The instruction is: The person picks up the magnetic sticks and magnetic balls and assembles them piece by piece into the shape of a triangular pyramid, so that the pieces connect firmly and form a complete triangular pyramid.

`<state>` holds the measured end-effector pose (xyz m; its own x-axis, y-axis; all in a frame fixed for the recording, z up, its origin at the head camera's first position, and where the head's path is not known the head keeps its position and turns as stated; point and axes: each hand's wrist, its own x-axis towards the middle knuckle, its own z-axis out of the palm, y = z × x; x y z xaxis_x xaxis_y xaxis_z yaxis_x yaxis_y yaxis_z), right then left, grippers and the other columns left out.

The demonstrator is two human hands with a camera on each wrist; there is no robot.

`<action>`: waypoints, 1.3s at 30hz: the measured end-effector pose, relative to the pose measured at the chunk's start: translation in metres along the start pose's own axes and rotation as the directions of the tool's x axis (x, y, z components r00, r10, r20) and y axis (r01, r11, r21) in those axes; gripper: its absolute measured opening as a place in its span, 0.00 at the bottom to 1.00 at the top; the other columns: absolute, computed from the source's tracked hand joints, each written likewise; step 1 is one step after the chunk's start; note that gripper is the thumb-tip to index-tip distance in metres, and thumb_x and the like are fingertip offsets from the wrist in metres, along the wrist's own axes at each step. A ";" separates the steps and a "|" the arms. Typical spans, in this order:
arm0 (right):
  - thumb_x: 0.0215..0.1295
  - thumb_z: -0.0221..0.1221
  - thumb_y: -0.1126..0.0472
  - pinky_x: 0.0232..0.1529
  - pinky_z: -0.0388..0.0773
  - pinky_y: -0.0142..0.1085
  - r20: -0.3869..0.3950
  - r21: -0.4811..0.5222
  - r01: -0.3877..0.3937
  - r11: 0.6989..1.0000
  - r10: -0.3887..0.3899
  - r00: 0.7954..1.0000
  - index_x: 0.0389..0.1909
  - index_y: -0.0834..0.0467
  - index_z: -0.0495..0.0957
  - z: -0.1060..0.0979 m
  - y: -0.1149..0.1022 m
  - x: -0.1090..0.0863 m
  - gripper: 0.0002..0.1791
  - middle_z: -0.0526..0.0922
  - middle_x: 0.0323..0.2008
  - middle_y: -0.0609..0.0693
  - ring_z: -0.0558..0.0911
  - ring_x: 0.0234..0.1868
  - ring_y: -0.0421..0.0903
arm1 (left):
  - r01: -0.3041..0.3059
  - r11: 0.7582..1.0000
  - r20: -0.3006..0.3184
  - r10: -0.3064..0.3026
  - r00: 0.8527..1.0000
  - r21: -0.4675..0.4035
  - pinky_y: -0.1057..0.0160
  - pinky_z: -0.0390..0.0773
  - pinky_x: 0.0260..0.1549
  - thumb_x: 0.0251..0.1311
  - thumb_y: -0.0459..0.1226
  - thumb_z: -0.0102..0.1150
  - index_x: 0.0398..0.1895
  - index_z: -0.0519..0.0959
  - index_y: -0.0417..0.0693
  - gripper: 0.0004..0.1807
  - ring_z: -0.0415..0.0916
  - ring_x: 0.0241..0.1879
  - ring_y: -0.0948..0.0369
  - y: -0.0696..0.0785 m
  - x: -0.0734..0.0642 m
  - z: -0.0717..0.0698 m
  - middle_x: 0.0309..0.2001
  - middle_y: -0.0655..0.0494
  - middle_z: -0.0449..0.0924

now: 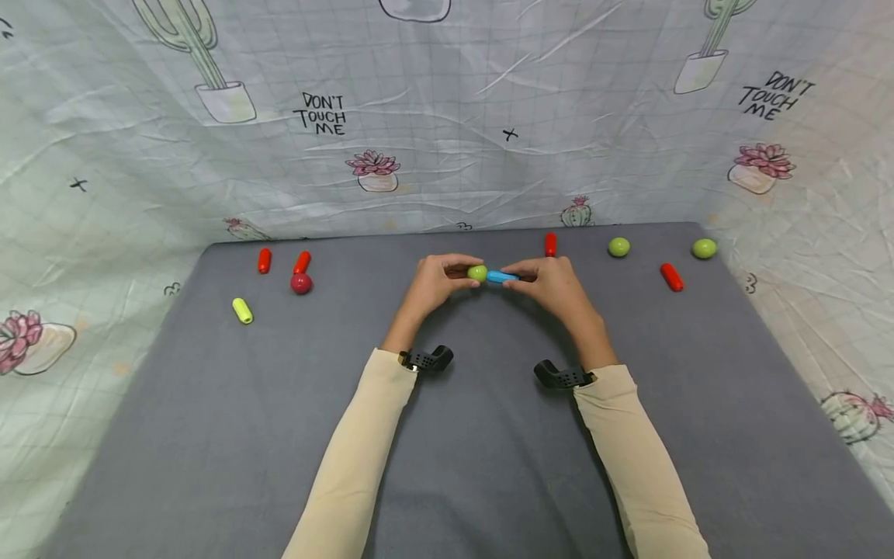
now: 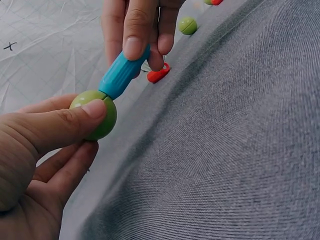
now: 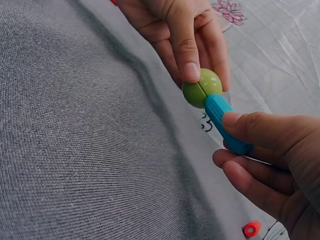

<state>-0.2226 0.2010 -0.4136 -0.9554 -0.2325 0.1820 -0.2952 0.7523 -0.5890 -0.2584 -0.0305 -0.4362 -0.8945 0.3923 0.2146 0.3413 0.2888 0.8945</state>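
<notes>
Both hands work together near the far edge of the gray tabletop (image 1: 489, 435): left hand (image 1: 434, 281) pinches a green ball (image 1: 478, 273) between thumb and fingers, right hand (image 1: 555, 286) pinches a ribbed blue rod (image 1: 500, 276) the same way. Rod end meets the ball at about its 1 o'clock in the left wrist view, about 5 o'clock in the right one, at or close to the seam. Can't tell if it's seated in a hole or only butted up.

Status, my read: one ball-to-rod joint in progress, not confirmed done.

Loose parts, clock from that pair, head view: red rod (image 1: 550, 244) at 2, just beyond the right hand; second green ball (image 1: 618, 247) between 2 and 3; third green ball (image 1: 704, 248) and slanted red rod (image 1: 671, 277) near 3. Around 9, well apart: outer red rod (image 1: 264, 261), inner red rod (image 1: 303, 262), red ball (image 1: 301, 284), yellow-green rod (image 1: 242, 310). Red ball is against or just beside the inner red rod; can't tell if joined. Other parts look separate, so if they all count, most of the joining is left.
</notes>
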 end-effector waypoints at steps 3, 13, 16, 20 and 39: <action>0.65 0.70 0.54 0.41 0.85 0.45 0.004 -0.005 0.001 1.000 -0.001 1.000 0.50 0.55 0.89 0.002 0.001 0.001 0.15 0.90 0.43 0.54 0.88 0.39 0.48 | 0.010 1.000 -0.004 -0.010 1.000 -0.003 0.67 0.84 0.46 0.55 0.30 0.73 0.53 0.86 0.39 0.20 0.86 0.49 0.56 -0.002 0.000 0.001 0.51 0.46 0.87; 0.64 0.70 0.53 0.28 0.78 0.37 0.018 -0.014 0.010 1.000 -0.010 1.000 0.49 0.53 0.89 0.004 0.001 0.003 0.15 0.90 0.41 0.55 0.82 0.27 0.44 | 0.015 1.000 -0.009 -0.015 1.000 0.001 0.66 0.84 0.45 0.54 0.30 0.73 0.53 0.86 0.38 0.21 0.86 0.48 0.55 -0.005 -0.002 0.000 0.50 0.46 0.87; 0.63 0.71 0.54 0.23 0.70 0.34 0.020 -0.005 -0.006 1.000 0.006 1.000 0.49 0.53 0.89 0.004 0.002 0.005 0.14 0.90 0.41 0.57 0.77 0.22 0.44 | 0.022 1.000 -0.010 -0.022 1.000 -0.003 0.66 0.84 0.45 0.54 0.29 0.74 0.52 0.86 0.39 0.20 0.87 0.48 0.55 -0.005 -0.002 0.001 0.50 0.45 0.87; 0.63 0.72 0.55 0.25 0.75 0.35 0.015 -0.007 -0.010 1.000 0.010 1.000 0.48 0.53 0.89 0.006 0.004 0.006 0.14 0.89 0.42 0.57 0.82 0.27 0.47 | 0.031 0.999 -0.014 -0.031 0.999 -0.015 0.65 0.84 0.45 0.53 0.28 0.74 0.52 0.86 0.38 0.20 0.87 0.48 0.53 -0.007 -0.001 0.003 0.50 0.44 0.87; 0.63 0.71 0.58 0.38 0.79 0.40 0.161 -0.023 -0.092 0.995 0.095 0.982 0.50 0.55 0.89 0.009 0.005 0.009 0.15 0.89 0.46 0.54 0.85 0.41 0.49 | 0.115 0.992 -0.047 -0.112 0.993 0.057 0.66 0.84 0.45 0.52 0.29 0.75 0.52 0.87 0.41 0.21 0.86 0.49 0.53 -0.006 -0.001 0.010 0.53 0.44 0.85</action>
<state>-0.2324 0.1973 -0.4224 -0.9666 -0.2563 -0.0038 -0.2057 0.7846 -0.5849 -0.2568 -0.0241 -0.4453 -0.9397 0.3160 0.1308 0.2521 0.3817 0.8892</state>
